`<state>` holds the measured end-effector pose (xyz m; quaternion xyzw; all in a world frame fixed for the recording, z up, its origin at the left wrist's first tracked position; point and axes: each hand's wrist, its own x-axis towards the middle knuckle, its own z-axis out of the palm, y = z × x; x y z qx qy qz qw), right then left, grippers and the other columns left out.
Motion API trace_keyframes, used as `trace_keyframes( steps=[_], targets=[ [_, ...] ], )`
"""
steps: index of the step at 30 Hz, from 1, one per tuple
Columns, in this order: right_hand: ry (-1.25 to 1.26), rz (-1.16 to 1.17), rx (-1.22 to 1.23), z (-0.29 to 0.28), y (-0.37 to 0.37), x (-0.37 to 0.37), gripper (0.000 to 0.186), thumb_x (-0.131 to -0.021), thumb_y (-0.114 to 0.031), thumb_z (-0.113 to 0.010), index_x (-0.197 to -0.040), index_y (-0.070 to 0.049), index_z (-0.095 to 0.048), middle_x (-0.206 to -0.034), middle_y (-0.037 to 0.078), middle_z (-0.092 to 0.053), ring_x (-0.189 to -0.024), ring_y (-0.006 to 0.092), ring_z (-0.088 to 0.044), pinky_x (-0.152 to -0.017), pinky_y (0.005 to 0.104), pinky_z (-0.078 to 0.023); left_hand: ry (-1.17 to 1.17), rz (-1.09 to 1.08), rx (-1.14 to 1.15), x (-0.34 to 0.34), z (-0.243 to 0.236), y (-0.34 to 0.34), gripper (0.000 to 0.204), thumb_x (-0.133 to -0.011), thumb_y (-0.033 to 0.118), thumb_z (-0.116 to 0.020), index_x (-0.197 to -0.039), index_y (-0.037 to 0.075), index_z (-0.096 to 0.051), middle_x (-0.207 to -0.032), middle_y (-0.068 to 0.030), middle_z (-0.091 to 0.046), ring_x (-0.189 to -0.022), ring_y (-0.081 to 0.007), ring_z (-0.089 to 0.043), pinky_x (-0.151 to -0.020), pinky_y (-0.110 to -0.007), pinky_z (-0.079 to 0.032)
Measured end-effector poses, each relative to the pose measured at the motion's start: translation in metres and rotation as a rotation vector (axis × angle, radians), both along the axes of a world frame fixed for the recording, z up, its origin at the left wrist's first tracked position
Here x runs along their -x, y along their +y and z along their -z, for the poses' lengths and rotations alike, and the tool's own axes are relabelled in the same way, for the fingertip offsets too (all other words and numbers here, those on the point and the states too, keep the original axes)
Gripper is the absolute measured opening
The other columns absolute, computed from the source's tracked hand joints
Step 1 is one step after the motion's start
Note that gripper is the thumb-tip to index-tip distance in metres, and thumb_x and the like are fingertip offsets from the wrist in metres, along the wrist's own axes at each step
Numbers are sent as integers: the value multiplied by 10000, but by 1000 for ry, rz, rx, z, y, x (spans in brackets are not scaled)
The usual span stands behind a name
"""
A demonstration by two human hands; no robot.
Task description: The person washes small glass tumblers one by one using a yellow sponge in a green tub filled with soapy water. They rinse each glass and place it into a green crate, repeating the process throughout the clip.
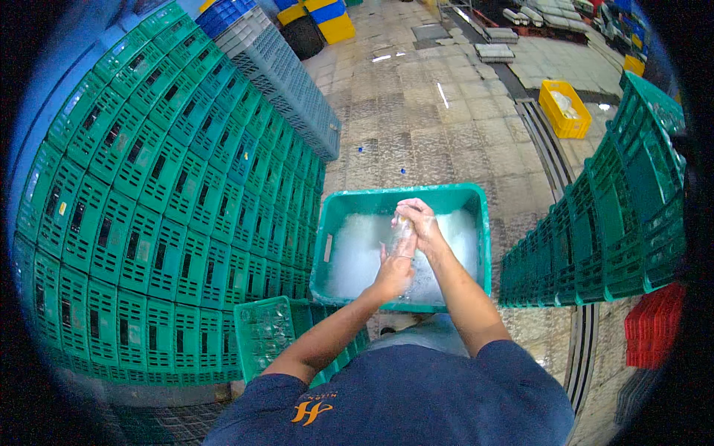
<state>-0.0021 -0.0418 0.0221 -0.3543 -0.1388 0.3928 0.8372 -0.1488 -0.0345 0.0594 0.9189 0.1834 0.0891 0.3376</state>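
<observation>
Head view: both hands grip a clear glass bottle [402, 236] over the foamy green plastic tub [332, 223]; left hand [393, 273] fingers wrap its base, right hand [422, 225] its neck; mid-scrub, likely rinsing next.

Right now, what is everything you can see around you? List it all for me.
tub: one, teal, in front of the person, filled with white foam
clear bottle: one, transparent, held over the foam by both hands
green crate stack: one tall wall of many crates, on the left
grey crates: one row, upper left, behind the green stack
low green crate: one, lower left beside the tub, clear glassware inside
green crates on the right: several stacked, right side
yellow crate: one, on the tiled floor, upper right
red crates: a small stack, lower right
blue and yellow crates: a few, top centre
left hand: grips the bottle's lower part
right hand: grips the bottle's top
</observation>
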Motion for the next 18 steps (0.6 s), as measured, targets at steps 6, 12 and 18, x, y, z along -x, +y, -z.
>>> trace_keyframes(
  steps=[6,12,18],
  targets=[
    [273,-57,-79,4,5,1,247,-915,-161,-722,-1111,-22,-662,-932,162,-685,-778,302,-699,-718,446,-618,129,60,-309,5,6,20,843,-858,54,-581,-1630,79,-244,-1612,-127,-402,-1467,-282,-403,-1164,-650,-284],
    [625,11,-215,11,5,-3,231,-915,-132,-707,-1107,-7,-678,-937,162,-699,-775,281,-697,-723,424,-619,-446,-142,1216,3,5,14,760,-886,182,-635,-1585,92,-353,-1563,-153,-471,-1411,-342,-458,-1097,-625,-363],
    [320,-52,-60,26,7,-4,231,-915,-145,-721,-1091,-8,-661,-946,138,-695,-819,284,-687,-735,422,-608,-412,-222,1457,7,18,18,771,-872,185,-668,-1579,102,-374,-1585,-150,-449,-1452,-355,-417,-1113,-623,-355]
  ],
)
